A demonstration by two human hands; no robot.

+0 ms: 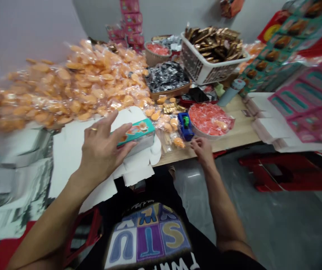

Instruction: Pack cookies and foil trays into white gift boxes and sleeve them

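Head view: the left hand (100,148) holds a teal-topped carton (142,129). The right hand (203,148), fingers pinched narrow, is beside the blue tape dispenser (186,129)'s near end.

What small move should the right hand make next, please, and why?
Perhaps the right hand should draw gently away from the blue plastic tape dispenser: its fingers look pinched at the near end, while the left hand holds the teal-topped rectangular box. I cannot tell whether tape is pinched.

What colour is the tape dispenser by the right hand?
The tape dispenser is blue; the head view shows it.
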